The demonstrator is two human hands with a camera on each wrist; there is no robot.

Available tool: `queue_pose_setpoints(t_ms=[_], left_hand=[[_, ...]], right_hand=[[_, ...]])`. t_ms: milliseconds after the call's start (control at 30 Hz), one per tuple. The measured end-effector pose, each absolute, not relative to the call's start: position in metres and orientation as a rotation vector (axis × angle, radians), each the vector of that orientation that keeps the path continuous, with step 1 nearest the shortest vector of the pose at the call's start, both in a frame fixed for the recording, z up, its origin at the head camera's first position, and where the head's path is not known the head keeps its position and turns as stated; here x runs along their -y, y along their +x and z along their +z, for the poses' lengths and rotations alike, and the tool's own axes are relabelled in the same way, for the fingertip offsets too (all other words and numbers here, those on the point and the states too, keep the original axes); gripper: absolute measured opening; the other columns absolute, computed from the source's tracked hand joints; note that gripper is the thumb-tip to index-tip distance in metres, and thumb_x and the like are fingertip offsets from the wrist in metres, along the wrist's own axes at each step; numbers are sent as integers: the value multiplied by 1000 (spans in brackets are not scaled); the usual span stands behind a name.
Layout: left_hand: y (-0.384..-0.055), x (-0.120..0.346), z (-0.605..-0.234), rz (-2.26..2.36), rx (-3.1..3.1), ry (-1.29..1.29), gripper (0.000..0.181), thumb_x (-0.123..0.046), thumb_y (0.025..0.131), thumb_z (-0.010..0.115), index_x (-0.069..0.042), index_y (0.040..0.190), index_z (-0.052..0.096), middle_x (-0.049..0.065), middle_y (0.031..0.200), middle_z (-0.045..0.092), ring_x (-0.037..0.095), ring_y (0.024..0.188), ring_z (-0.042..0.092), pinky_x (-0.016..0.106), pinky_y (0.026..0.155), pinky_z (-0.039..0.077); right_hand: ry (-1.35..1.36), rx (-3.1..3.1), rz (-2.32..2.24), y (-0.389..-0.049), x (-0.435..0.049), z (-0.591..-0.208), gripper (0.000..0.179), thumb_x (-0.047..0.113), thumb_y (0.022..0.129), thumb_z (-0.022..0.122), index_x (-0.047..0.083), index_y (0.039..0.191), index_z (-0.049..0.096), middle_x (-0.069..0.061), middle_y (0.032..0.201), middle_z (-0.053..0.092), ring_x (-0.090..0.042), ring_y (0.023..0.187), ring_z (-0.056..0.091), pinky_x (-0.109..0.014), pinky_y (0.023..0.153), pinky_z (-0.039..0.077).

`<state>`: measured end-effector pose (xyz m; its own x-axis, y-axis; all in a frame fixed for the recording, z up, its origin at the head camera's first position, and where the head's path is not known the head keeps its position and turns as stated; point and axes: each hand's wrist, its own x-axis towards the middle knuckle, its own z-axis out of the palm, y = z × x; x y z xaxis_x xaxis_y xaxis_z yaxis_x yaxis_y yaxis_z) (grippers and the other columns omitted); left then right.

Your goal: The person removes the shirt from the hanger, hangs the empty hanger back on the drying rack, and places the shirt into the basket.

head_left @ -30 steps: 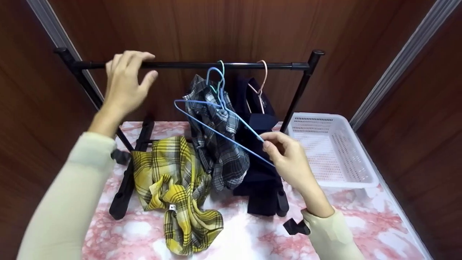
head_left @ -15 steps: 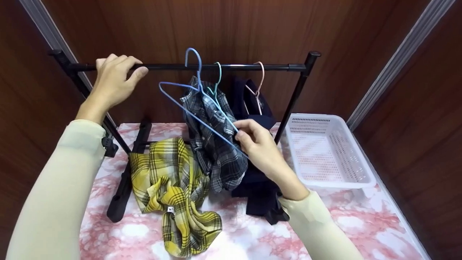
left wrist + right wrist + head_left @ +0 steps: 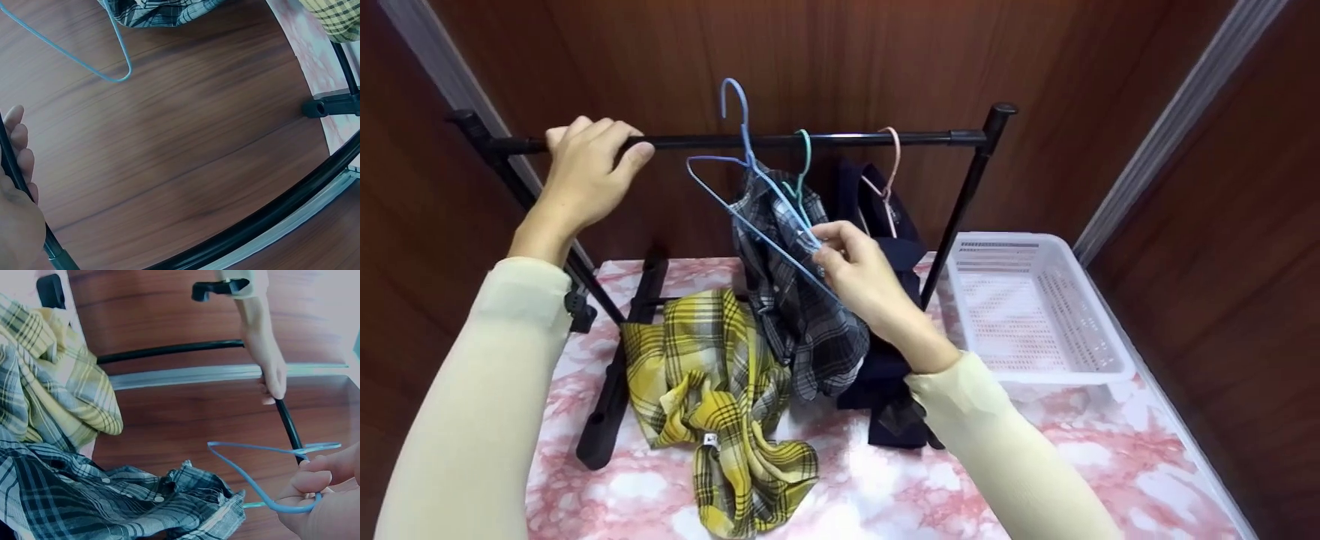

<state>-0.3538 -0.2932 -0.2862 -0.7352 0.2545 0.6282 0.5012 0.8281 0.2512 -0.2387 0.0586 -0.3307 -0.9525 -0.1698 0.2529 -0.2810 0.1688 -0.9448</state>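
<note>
My right hand (image 3: pixel 861 279) pinches a blue wire hanger (image 3: pixel 761 238) by its right end. The hanger carries no garment, and its hook rises above and in front of the black rail (image 3: pixel 682 142). Toward the rail's left end, my left hand (image 3: pixel 589 169) grips the bar; in the left wrist view the fingers (image 3: pixel 21 138) wrap round it. Behind the blue hanger, a dark plaid shirt (image 3: pixel 810 330) hangs from a green hanger (image 3: pixel 805 161). To its right a navy garment (image 3: pixel 911 255) hangs on a pink hanger (image 3: pixel 895 165). My right forearm partly hides the navy garment.
A yellow plaid shirt (image 3: pixel 697 337) lies crumpled on the pink marbled surface (image 3: pixel 622 487), beside the rack's left foot (image 3: pixel 604 420). At the right stands a white perforated basket (image 3: pixel 1012 322). Brown wood-look panels (image 3: pixel 810 60) enclose the back and sides.
The blue hanger has moved left and up with my right hand, its hook now higher than the rail. My left hand has shifted slightly left and settled round the bar.
</note>
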Motion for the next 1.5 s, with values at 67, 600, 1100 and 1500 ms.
queue_pose_setpoints(t_ms=[67,600,1100,1500], left_hand=[[-351,297,-286,-547,2413,-536,36,-32,110,56,2,118,69,24,113,70,46,106,51,66,102,26],[-352,295,-282,-545,2433,-526,38,-34,110,55,1,118,68,22,112,69,46,107,50,64,104,25],[-352,295,-284,-546,2437,-518,38,-34,110,54,0,119,68,23,112,68,46,109,50,65,105,24],[-352,294,-283,-540,2438,-517,39,-35,110,54,1,120,68,22,114,68,46,108,49,64,105,24]], right_hand=[[452,2339,1960,-241,-52,-329,27,-1,103,52,-1,127,64,-2,91,56,-9,68,49,-21,62,40],[440,2360,2011,-244,-27,-332,28,-2,104,50,-2,130,61,-3,91,56,-10,67,48,-21,60,38],[395,2399,2077,-245,-19,-364,30,-2,107,46,-2,135,58,-2,94,54,-14,74,53,-22,64,44],[412,2429,1972,-245,-20,-387,29,-1,108,51,2,135,61,-5,97,59,-19,79,63,-23,68,52]])
